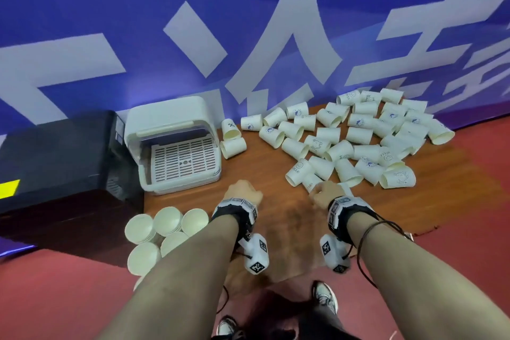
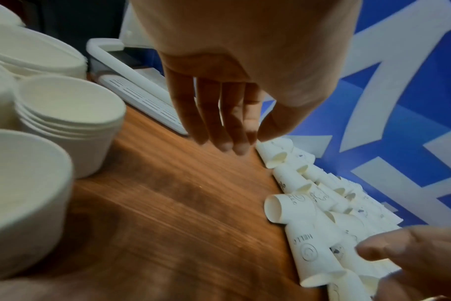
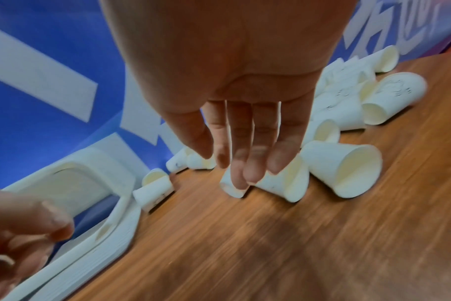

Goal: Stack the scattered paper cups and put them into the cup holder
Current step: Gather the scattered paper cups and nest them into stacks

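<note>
Many white paper cups (image 1: pixel 356 135) lie scattered on their sides over the right half of the wooden table (image 1: pixel 262 174). The white cup holder (image 1: pixel 171 121) stands open at the left, its slotted tray bare. Several upright cup stacks (image 1: pixel 165 222) sit at the near left corner. My right hand (image 3: pixel 245 175) reaches the near edge of the pile, and its straight fingers touch a lying cup (image 3: pixel 233 191). My left hand (image 2: pixel 232 142) hovers over bare wood between the holder and the pile, fingers straight, holding nothing.
A black box (image 1: pixel 55 152) stands left of the holder. A blue banner wall (image 1: pixel 248 8) closes off the far side right behind the cups. Red floor (image 1: pixel 455 229) surrounds the table. Bare wood (image 1: pixel 276 218) lies between my hands.
</note>
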Motion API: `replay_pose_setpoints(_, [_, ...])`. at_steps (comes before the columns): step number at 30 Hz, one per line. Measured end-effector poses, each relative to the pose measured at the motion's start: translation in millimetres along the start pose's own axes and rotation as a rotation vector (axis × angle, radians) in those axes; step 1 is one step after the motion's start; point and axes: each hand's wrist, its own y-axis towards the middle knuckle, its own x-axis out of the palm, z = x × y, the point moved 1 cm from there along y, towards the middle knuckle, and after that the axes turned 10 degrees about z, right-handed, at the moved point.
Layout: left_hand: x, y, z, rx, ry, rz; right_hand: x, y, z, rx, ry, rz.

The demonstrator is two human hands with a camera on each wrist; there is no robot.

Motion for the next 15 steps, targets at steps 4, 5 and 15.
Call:
replay_pose_setpoints(4, [38,12,54,-0.005,0.037,-0.006,-32,43,57,-0.011,0.038,-0.029])
replay_pose_setpoints(5, [48,16,67,-0.02,0.045,0.008,-40,56,68,-0.024,0.05,-0.033])
replay_pose_setpoints(15, [172,6,168,0.039,0.21,-0.18,-67,123,157,-0.35,-0.213,-0.196])
